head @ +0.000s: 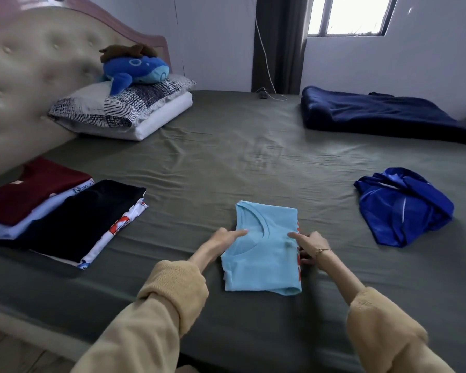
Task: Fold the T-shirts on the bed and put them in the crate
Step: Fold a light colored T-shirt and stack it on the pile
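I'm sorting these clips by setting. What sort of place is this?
Most likely a home bedroom: a bed with a tufted headboard, stacked pillows topped by a plush toy.

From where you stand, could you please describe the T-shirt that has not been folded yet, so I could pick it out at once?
Start at the grey-green bed sheet and look to its right side, nearer than the dark navy blanket. There lies the royal blue T-shirt, alone. Unlike the flat light blue T-shirt and the stack on the left, it is shiny and crumpled in a heap.
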The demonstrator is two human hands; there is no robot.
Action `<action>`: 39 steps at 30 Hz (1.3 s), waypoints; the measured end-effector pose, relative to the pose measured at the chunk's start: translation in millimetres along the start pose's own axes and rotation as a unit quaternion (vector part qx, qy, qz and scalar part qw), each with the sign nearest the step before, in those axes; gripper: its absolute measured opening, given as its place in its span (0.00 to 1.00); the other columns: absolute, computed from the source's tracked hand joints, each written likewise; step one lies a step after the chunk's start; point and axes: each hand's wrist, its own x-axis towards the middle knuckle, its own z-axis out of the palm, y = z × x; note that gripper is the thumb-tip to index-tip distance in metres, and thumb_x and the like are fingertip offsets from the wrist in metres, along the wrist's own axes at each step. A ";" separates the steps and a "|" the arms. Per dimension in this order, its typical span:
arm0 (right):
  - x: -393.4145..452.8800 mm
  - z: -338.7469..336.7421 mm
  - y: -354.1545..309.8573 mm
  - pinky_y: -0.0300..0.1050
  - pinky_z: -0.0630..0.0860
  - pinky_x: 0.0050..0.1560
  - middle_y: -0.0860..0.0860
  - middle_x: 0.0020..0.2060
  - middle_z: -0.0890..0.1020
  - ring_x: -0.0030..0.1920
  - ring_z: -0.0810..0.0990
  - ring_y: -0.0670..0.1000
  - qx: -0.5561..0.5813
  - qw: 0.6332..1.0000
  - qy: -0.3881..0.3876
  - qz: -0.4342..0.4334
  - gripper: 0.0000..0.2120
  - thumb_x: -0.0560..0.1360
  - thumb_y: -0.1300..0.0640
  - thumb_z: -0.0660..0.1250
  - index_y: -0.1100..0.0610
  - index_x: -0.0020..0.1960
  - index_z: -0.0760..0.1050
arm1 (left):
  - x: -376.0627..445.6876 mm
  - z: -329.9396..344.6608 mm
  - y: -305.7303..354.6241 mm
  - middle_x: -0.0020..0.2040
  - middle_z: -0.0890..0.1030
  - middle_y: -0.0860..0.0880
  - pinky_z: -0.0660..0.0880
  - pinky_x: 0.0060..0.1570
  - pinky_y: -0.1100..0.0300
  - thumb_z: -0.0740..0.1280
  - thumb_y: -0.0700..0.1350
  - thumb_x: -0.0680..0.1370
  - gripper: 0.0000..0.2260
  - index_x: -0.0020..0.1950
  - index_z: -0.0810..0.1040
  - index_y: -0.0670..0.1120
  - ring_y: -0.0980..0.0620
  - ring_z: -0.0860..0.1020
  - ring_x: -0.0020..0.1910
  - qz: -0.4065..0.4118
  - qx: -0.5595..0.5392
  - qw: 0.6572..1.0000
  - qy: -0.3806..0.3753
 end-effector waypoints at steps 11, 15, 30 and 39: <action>-20.8 19.8 -16.0 0.46 0.80 0.43 0.56 0.42 0.85 0.41 0.83 0.54 0.258 0.938 -0.226 0.048 0.12 0.73 0.53 0.68 0.59 0.53 0.78 | -9.2 6.0 8.9 0.56 0.80 0.43 0.76 0.57 0.49 0.69 0.45 0.76 0.20 0.65 0.72 0.38 0.44 0.80 0.53 0.011 -0.115 0.991 -0.072; -31.2 28.8 -33.2 0.44 0.80 0.39 0.56 0.41 0.85 0.38 0.84 0.53 0.295 0.915 -0.273 0.037 0.10 0.76 0.56 0.65 0.60 0.53 0.77 | -21.4 -19.4 9.0 0.55 0.80 0.43 0.78 0.49 0.53 0.68 0.44 0.77 0.15 0.62 0.72 0.40 0.47 0.80 0.47 0.034 -0.140 0.987 -0.068; -99.2 221.6 -151.7 0.41 0.78 0.28 0.55 0.28 0.82 0.29 0.82 0.52 0.389 0.812 -0.436 -0.004 0.09 0.78 0.63 0.56 0.63 0.47 0.75 | -68.7 -264.6 -63.1 0.57 0.82 0.47 0.72 0.64 0.52 0.64 0.58 0.77 0.21 0.63 0.77 0.46 0.49 0.79 0.57 0.033 -0.148 0.987 0.056; -83.0 333.1 -237.3 0.47 0.81 0.40 0.57 0.42 0.84 0.41 0.84 0.55 0.473 0.752 -0.459 -0.007 0.13 0.76 0.61 0.57 0.63 0.57 0.74 | -73.2 -373.7 -85.1 0.55 0.82 0.45 0.74 0.57 0.52 0.77 0.54 0.60 0.30 0.59 0.78 0.45 0.45 0.80 0.54 0.102 -0.236 0.934 0.248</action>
